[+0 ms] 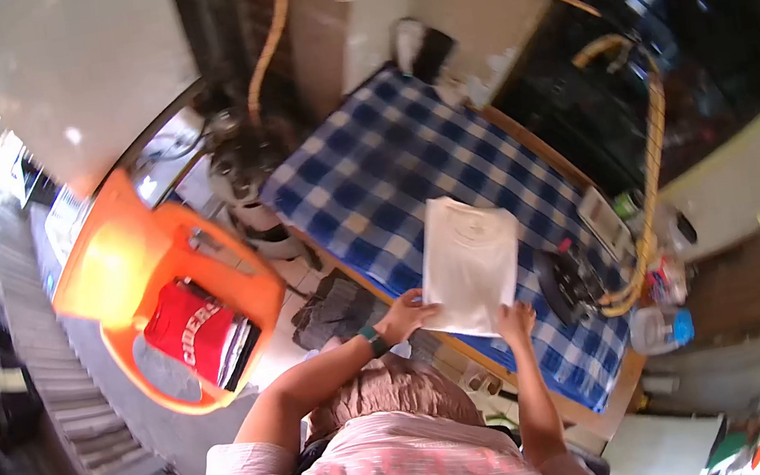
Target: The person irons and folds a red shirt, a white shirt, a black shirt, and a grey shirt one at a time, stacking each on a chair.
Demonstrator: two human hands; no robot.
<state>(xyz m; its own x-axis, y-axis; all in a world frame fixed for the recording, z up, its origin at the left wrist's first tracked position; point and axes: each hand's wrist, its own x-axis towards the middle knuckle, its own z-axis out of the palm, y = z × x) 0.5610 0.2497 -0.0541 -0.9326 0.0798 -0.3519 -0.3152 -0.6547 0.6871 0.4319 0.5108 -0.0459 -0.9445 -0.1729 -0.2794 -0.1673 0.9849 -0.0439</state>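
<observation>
One fisheye camera, worn on the person's head, looks steeply down past the left hand (pixel 404 316) and right hand (pixel 515 320) onto the desk (pixel 360 172) close below.

Showed a checked-cloth table (pixel 360 172) beneath the fingers (pixel 420 305), an orange plastic chair (pixel 109 268) left of them on grey floor (pixel 119 394), a pale wall (pixel 79 66) beyond, daylight far left.

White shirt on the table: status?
Left hand and right hand both on near edge of folded white shirt, grip unclear. Shirt flat on checked table. Dark object close by the right hand.
</observation>
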